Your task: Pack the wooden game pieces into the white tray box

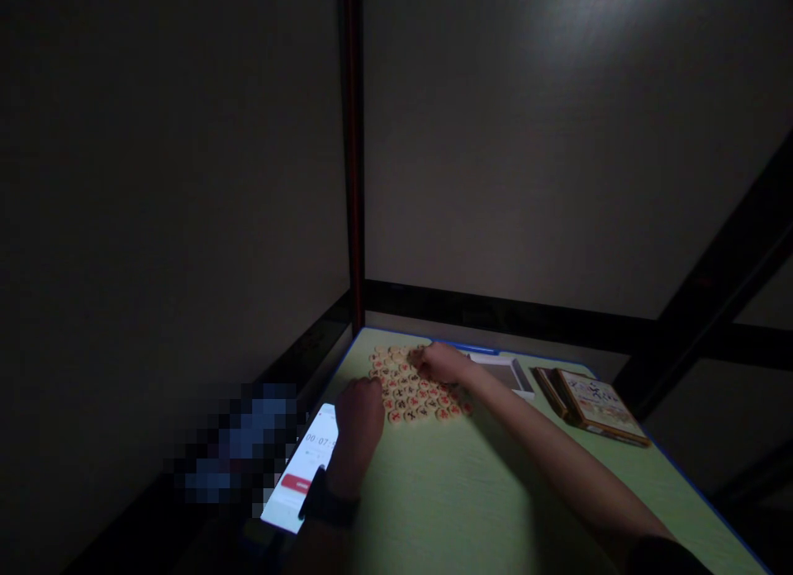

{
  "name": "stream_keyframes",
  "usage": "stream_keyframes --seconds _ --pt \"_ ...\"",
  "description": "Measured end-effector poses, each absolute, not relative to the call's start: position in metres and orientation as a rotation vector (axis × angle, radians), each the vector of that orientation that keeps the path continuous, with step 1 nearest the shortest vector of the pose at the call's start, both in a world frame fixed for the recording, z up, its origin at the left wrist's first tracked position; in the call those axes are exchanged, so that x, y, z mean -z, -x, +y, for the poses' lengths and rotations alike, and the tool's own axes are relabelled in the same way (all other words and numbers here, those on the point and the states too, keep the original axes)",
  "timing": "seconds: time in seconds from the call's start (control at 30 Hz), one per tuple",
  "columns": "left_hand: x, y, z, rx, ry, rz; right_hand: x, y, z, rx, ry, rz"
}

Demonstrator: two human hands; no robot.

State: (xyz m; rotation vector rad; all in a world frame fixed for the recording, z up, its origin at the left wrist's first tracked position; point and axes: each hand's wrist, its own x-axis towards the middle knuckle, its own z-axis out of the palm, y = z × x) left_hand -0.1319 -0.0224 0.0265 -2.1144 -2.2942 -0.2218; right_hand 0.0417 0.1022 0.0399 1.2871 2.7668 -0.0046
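Green table point(434, 484) | round pieces point(412, 392): beside left hand point(361, 410), under right hand point(444, 363)

A lit phone point(302, 464) sits at the left of the green table point(434, 484), before grey walls point(526, 162).

Pale round discs point(413, 391), red or black markings, clustered flat on green tabletop point(446, 484).

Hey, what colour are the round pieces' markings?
Red or black; the round pieces show best in the head view.
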Motion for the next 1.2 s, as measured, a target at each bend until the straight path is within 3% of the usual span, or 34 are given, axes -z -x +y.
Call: stream_keyframes --seconds 0.3,0.83,1.0,1.2 --pt "-0.024 0.133 -0.021 0.24 2.105 -2.289 -0.037 -0.041 0.101 0.195 -1.304 2.836" --pt "-0.027 0.133 -0.023 0.233 2.113 -2.282 -0.022 -0.068 0.118 1.547 -1.381 2.826" --pt "-0.027 0.133 -0.023 0.237 2.129 -2.279 -0.019 -0.065 0.116 1.499 -1.529 2.831" --pt "-0.025 0.133 -0.022 0.241 2.125 -2.276 -0.021 -0.055 0.117 1.038 -1.734 2.901"
